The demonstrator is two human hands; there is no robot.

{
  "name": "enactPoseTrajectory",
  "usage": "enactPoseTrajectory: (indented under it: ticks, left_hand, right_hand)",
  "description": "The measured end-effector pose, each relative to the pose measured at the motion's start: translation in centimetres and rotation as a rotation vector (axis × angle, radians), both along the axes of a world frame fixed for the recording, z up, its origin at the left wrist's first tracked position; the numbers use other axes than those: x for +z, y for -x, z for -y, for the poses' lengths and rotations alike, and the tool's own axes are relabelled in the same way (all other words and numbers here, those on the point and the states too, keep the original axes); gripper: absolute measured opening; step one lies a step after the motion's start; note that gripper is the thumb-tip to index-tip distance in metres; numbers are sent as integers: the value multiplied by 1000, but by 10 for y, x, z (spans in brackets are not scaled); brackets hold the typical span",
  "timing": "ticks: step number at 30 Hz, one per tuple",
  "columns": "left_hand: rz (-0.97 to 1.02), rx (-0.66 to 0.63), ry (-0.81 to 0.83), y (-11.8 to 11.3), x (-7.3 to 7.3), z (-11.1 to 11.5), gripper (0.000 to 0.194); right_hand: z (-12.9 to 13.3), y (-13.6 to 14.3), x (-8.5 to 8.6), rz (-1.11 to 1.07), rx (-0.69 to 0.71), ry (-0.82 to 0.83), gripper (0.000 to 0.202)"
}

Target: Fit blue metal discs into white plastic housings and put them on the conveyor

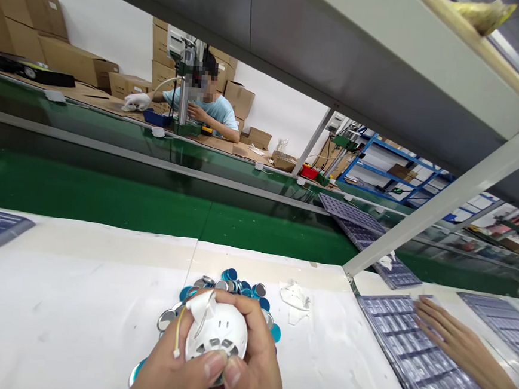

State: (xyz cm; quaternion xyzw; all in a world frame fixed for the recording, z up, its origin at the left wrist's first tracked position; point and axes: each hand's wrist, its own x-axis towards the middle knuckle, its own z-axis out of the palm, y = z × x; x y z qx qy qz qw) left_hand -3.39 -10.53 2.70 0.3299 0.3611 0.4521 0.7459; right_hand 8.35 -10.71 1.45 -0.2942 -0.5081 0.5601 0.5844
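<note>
A round white plastic housing (218, 333) with slots and a thin yellow-white cable is held in both hands near the bottom middle. My left hand (178, 362) wraps its left side, thumb pressed on the lower face. Around the right side curl the fingers of my right hand (257, 362), its thumb touching the same lower area. Behind and beneath the hands lies a loose pile of round discs (231, 274), some blue, some silver. What the fingers cover on the housing's underside is hidden.
Crumpled white tissue (295, 295) lies right of the discs. Another person's hand (451, 329) reaches over a compartment tray (418, 345) at right. A green conveyor (151, 201) runs behind the white table (75, 300). A slanted white post (443, 203) stands right; a shelf (342, 51) hangs overhead.
</note>
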Motion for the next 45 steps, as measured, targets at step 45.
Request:
enactPoseTrajectory:
  ticks: [45]
  left_hand:
    - [166,-283,-106,7,5,-16,54]
  right_hand:
    - [2,-15,22,32,73,230,61]
